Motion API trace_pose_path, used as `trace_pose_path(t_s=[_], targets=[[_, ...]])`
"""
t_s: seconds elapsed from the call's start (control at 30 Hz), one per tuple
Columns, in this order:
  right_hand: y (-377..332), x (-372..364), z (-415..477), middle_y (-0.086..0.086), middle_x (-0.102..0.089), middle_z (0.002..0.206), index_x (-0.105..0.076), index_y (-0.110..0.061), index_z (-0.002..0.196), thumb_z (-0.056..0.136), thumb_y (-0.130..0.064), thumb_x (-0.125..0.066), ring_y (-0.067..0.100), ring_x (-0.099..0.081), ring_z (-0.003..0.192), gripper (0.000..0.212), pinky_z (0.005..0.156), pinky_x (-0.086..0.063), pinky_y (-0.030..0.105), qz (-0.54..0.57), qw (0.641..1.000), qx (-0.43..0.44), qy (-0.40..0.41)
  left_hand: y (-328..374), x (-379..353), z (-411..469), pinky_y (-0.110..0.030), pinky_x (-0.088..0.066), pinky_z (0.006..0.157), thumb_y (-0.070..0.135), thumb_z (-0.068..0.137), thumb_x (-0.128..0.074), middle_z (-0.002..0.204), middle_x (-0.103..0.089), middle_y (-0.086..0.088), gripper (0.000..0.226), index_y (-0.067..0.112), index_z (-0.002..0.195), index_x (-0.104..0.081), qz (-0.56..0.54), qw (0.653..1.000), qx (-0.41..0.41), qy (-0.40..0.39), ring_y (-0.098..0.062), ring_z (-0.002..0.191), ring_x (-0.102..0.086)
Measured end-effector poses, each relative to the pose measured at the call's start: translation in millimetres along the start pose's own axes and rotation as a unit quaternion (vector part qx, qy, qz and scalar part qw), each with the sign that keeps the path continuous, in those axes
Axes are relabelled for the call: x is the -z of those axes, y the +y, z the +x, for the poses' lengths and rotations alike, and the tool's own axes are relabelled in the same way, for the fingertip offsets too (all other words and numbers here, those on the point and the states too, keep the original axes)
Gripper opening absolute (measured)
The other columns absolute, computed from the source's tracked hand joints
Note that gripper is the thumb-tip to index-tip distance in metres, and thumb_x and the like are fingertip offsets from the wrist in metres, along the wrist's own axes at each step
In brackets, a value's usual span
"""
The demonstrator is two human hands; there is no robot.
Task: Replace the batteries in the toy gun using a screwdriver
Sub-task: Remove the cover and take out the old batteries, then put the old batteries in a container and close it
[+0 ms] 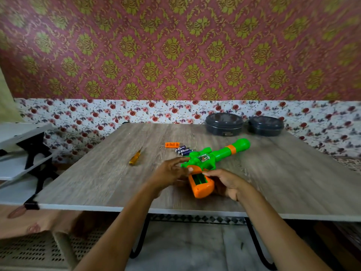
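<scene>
A green and orange toy gun point(216, 155) lies on the wooden table point(97, 182), barrel pointing far right. Its orange grip point(202, 185) faces me with the battery bay open and green inside. My right hand point(226, 183) holds the grip from the right side, thumb on its top edge. My left hand point(172, 171) touches the gun's rear with straight fingers. Three batteries point(183, 150) lie just beyond the gun. The orange battery cover point(172, 144) lies left of them. A yellow-handled screwdriver point(135, 157) lies further left on the table.
Two dark round lidded containers point(224, 124) point(265, 126) stand at the table's far right edge. A white shelf unit with black brackets point(25, 153) stands to the left of the table. Patterned cloth hangs behind.
</scene>
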State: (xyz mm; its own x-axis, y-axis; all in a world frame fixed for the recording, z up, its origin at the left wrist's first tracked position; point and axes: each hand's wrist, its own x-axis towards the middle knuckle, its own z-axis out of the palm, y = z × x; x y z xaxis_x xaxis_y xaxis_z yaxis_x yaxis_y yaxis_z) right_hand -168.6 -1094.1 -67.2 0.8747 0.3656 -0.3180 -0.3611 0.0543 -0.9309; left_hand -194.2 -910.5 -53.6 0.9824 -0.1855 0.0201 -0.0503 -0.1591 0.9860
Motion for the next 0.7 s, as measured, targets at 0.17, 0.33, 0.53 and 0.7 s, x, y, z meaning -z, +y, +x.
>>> trace_pose_path(t_s=[0.17,0.33,0.53,0.7], targets=[[-1.9,-1.4,-12.0,-0.002,-0.069,0.056,-0.060,-0.012,0.084,0.092,-0.012,-0.049,0.007,-0.064,0.048,0.013,0.050,-0.054,0.020,-0.025,0.999,-0.022,-0.006,-3.7,-6.6,-0.7,-0.016,-0.055,0.062,0.001,0.084,-0.066,0.107,-0.061,-0.014,0.040,0.008,0.122,-0.059,0.016,0.999,0.030,0.015,-0.013,0.083,-0.061],[-1.8,-0.8,-15.1,-0.007,-0.063,0.052,-0.060,-0.016,0.073,0.082,-0.011,-0.067,0.001,-0.058,0.043,0.012,0.046,-0.048,0.017,-0.170,0.979,0.075,0.085,-3.5,-11.8,-0.6,-0.019,-0.054,0.060,-0.004,0.083,-0.064,0.088,-0.064,-0.011,0.034,0.007,0.114,-0.061,0.054,0.997,0.022,0.058,-0.017,0.076,-0.062],[10.5,-3.1,-11.8,0.006,-0.059,0.065,-0.057,-0.013,0.068,0.079,-0.024,-0.071,0.015,-0.054,0.055,0.021,0.052,-0.044,0.025,-0.246,0.948,0.123,0.159,-3.5,-12.5,1.9,-0.039,-0.056,0.084,0.008,0.080,-0.069,0.088,-0.068,-0.007,0.033,0.019,0.110,-0.065,0.160,0.982,-0.006,0.103,-0.022,0.091,-0.066],[-1.4,15.8,-14.3,0.011,-0.067,0.074,-0.066,-0.006,0.080,0.081,-0.025,-0.068,0.020,-0.061,0.064,0.019,0.065,-0.050,0.031,-0.297,0.923,0.135,0.204,6.0,-8.1,4.5,-0.033,-0.052,0.077,0.014,0.082,-0.071,0.100,-0.065,-0.006,0.028,0.015,0.110,-0.066,0.215,0.970,-0.021,0.109,-0.018,0.089,-0.062]])
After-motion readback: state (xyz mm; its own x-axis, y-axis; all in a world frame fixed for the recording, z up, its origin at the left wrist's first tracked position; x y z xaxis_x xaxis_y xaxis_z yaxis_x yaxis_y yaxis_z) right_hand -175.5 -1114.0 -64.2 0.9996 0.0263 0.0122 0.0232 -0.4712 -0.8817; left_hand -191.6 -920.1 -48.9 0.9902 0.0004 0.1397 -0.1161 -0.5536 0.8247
